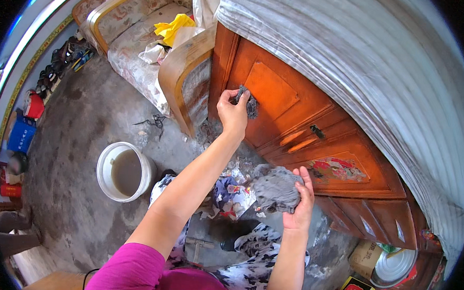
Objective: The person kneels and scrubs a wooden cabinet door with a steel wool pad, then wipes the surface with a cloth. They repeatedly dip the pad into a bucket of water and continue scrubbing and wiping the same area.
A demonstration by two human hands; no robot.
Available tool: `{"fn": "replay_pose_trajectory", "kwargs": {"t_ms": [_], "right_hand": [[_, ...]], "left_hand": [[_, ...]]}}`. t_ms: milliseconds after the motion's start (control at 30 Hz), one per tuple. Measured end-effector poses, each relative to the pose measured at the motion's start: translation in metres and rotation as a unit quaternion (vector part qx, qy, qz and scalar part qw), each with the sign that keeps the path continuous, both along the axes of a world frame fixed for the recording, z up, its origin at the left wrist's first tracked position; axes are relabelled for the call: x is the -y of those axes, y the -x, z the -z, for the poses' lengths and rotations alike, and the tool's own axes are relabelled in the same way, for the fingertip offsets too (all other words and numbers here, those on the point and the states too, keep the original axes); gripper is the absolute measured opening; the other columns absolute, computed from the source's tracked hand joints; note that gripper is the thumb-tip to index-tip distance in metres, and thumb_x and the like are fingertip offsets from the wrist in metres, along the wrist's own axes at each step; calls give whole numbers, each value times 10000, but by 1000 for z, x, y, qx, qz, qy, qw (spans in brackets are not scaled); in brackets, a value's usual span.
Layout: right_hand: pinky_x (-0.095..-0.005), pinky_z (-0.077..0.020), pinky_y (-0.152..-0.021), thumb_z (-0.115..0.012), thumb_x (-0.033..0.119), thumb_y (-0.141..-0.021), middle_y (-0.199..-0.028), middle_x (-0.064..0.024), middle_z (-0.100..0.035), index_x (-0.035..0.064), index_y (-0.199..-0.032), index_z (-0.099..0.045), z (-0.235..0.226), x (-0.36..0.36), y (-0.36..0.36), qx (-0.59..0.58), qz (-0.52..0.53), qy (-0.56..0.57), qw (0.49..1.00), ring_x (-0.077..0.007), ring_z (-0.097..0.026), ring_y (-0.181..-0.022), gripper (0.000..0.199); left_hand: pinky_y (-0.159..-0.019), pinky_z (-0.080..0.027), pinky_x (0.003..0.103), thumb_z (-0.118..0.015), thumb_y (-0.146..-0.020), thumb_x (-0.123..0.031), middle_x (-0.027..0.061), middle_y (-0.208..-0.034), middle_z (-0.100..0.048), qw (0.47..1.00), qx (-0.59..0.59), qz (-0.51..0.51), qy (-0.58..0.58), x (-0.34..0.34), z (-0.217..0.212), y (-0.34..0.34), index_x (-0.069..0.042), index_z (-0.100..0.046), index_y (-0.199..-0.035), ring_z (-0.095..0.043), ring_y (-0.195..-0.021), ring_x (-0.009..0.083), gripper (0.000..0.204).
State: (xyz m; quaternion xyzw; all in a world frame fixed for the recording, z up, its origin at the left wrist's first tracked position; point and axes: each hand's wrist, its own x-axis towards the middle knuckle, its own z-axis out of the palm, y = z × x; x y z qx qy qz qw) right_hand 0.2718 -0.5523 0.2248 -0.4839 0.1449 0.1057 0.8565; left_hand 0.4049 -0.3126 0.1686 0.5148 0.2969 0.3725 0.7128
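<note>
My left hand (232,114) is raised to the wooden cabinet (273,86), its fingers closed on a dark grey scouring pad (252,108) at the door panel. Whether the pad presses on the wood I cannot tell. Lower and to the right, my right hand (301,205) grips a bunched grey rag (277,189) in front of the lower cabinet door, which carries a painted floral panel (338,170). A white bucket (149,174) of murky brownish water stands on the floor to my left.
A floral sofa (143,33) with a wooden armrest (181,62) adjoins the cabinet's left side. Grey-white cloth (345,32) drapes over the cabinet top. Black scissors (153,122) and paper scraps (242,201) lie on the floor. Boxes and a round metal lid (394,266) sit at the lower right.
</note>
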Motion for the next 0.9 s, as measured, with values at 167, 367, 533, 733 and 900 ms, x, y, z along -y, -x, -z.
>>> {"fn": "replay_pose_trajectory", "kwargs": {"t_ms": [167, 367, 533, 733, 900], "right_hand": [[-456, -466, -1121, -554, 50, -931, -1384, -92, -635, 22, -1455, -540, 9, 12, 1, -37, 81, -131, 987, -275, -602, -1271, 525], [-489, -480, -1115, -526, 40, -939, -1366, -94, -652, 27, -1435, -559, 8, 8, -2, -54, 62, -164, 983, -284, -613, -1264, 497], [-497, -485, -1110, -521, 32, -931, -1364, -102, -653, 39, -1412, -580, 13, 17, 0, -68, 83, -175, 979, -293, -623, -1253, 484], [-495, -493, -1100, -522, 20, -923, -1338, -93, -660, 41, -1395, -588, 10, 10, -5, -66, 59, -170, 981, -295, -630, -1236, 478], [-480, -500, -1091, -532, 17, -915, -1338, -88, -654, 50, -1391, -590, 15, 14, 2, -65, 72, -141, 985, -289, -632, -1228, 481]], "left_hand": [[-867, -485, 380, -813, -842, -82, 125, -954, -631, 975, 68, -32, -210, 3, -43, -2, -5, -686, -964, -612, -945, 281, 192], [-822, -501, 385, -824, -839, -94, 126, -923, -653, 998, -1, -12, -61, -1, 17, 1, 5, -664, -910, -629, -871, 288, 201], [-819, -497, 380, -815, -842, -83, 132, -926, -648, 975, 55, -40, -211, 4, -43, -5, 1, -658, -922, -627, -867, 293, 195], [-778, -507, 331, -809, -892, -111, 54, -921, -676, 1000, -25, 1, -7, 6, 14, -3, 1, -662, -947, -616, -860, 147, 193], [-831, -487, 352, -815, -859, -102, 103, -931, -630, 977, 47, -22, -209, 15, -28, 0, 12, -655, -957, -613, -888, 235, 220]]}}
